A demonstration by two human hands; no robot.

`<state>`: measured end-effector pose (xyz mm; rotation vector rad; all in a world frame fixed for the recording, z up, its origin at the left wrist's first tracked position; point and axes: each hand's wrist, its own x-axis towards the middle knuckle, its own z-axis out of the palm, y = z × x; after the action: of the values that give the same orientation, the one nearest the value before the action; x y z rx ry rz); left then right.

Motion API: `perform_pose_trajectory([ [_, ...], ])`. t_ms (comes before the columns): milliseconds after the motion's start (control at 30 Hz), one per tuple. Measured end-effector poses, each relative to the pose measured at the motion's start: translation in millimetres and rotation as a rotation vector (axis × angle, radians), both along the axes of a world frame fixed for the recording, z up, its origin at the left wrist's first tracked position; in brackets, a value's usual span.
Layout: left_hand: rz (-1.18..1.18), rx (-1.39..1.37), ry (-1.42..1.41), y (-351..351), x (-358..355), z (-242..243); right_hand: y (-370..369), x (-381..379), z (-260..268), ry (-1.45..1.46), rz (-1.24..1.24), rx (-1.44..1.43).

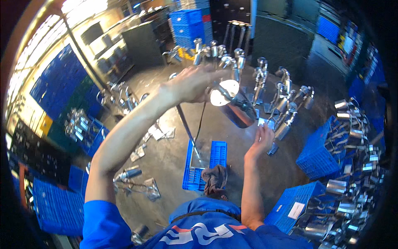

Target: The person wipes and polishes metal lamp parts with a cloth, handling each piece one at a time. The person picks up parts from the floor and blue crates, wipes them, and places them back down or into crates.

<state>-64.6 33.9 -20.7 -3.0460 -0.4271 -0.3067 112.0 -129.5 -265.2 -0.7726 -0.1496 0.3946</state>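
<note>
A polished metal lamp rises in front of me, its cylindrical shade (238,112) tilted so that a pale round end (229,88) faces up. My left hand (199,81) is closed about the upper part of the lamp beside the shade; motion blur hides the exact grip. Its pole (186,124) runs down to a square metal base (199,163), which rests on a blue plastic crate (218,152). My right hand (262,138) is to the right of the shade, fingertips together by a bright flat piece (266,123). Whether they hold it, I cannot tell.
Several similar metal lamps (284,127) stand in an arc on the concrete floor (242,183). A brown cloth (214,179) hangs over the crate's near end. Blue crates (320,152) with metal lamps line the right; another crate (57,205) stands left. Stacked crates (188,28) are behind.
</note>
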Motion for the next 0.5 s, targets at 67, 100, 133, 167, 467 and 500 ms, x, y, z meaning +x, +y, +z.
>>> perform_pose_trajectory([
  [67, 0.03, -0.058, -0.052, 1.3, -10.4, 5.9, 20.5, 33.8, -38.6, 0.415, 0.379, 0.079],
  [100, 0.023, -0.05, -0.135, 12.7, -14.4, 3.2, 38.2, 55.0, -67.6, 0.452, 0.689, 0.344],
  [133, 0.104, -0.121, -0.154, 15.8, -12.3, 5.9, 58.1, 79.2, -101.6, 0.488, 0.981, 0.609],
  [167, 0.2, -0.189, -0.166, 15.9, -14.9, 13.1, 75.2, 86.2, -120.7, 0.534, 1.273, 0.888],
  [467, 0.431, -0.181, -0.041, 23.9, -58.4, 20.0, 167.9, 70.3, -43.9, -0.595, 1.021, 0.003],
  [500, 0.478, -0.173, -0.036, 24.1, -77.9, 13.8, 176.5, 58.6, -37.6, -0.021, 1.285, 0.194],
])
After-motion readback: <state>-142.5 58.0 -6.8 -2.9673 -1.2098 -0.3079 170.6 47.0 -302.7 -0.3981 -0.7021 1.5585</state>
